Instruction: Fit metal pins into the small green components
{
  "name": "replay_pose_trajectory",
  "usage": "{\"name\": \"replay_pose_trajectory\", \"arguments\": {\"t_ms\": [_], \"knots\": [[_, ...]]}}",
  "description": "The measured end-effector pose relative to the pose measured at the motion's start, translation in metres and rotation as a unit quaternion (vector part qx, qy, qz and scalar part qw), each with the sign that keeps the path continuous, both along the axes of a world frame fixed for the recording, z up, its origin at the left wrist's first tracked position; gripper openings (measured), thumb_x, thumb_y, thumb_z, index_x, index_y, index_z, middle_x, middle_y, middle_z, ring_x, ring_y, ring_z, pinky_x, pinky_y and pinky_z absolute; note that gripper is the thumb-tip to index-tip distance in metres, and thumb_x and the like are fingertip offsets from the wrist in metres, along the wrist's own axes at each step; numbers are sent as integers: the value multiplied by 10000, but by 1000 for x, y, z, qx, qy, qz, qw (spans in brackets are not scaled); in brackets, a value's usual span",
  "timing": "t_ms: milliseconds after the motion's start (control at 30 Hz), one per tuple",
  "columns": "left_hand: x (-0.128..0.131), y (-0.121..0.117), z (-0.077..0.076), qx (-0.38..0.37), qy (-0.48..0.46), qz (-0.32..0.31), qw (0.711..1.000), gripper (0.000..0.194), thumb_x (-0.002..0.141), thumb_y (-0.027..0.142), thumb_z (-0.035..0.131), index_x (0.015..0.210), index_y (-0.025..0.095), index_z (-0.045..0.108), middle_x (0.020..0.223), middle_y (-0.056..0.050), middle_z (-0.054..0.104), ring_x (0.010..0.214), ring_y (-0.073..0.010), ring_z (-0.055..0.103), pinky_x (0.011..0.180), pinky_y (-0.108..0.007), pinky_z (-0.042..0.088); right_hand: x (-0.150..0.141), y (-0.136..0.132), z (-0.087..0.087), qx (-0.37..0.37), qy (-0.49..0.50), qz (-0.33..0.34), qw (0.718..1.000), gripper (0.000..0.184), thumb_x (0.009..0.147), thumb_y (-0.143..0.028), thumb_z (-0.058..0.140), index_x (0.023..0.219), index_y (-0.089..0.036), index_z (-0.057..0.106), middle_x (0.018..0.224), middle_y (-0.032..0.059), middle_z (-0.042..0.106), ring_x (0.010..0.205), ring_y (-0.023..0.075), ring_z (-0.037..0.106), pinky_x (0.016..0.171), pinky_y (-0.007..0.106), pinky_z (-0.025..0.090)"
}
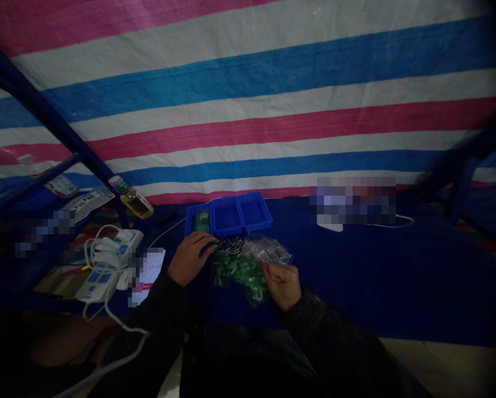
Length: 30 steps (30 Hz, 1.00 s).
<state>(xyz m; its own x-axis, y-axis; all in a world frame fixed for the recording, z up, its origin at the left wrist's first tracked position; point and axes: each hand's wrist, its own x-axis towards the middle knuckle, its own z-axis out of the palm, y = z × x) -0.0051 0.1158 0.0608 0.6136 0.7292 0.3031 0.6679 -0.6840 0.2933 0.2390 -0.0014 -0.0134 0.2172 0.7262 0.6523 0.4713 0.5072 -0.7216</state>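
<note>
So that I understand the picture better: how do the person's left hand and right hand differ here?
The left hand stretches its fingers out to the loose metal pins, while the right hand curls its fingers into a pinch. The left hand is further from the camera; the right hand is nearer, at the clear bag of green parts. Both are bare and come from dark sleeves.

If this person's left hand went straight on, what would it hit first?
The left hand would probably meet the small pile of metal pins just ahead of it, though depth is hard to judge.
</note>
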Motion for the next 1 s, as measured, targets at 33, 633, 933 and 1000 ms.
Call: {"name": "replay_pose_trajectory", "arguments": {"t_ms": [33,633,933,1000], "knots": [[0,-7,-2,-23,12,-22,999,242,985,360,596,1160,253,725,1177,-59,737,1146,-236,648,1061,-403,478,0,0,0,-3,0,2,1000,563,961,-113,533,593,-222,122,563,-82,140,463,69,149,458,274,173],[-2,-35,-21,-67,25,-57,996,213,969,289,620,1151,250,723,1136,-58,761,1064,-242,675,981,-415,505,-1,-1,2,-26,-18,33,999,547,1001,-178,501,601,-218,130,555,-77,163,462,74,181,467,270,207],[-4,-38,-15,-37,-110,-25,993,148,971,237,585,1000,217,730,1018,-73,758,990,-216,689,944,-377,538,0,-1,1,-30,-25,44,998,538,985,-144,500,596,-222,137,548,-77,183,457,77,200,478,271,217],[-5,-39,-10,-36,-147,19,988,138,963,261,600,980,219,729,1017,-69,760,974,-218,700,950,-374,535,-1,-2,2,-35,-23,44,998,538,983,-149,509,590,-224,148,549,-78,190,456,78,208,483,274,220]]}}
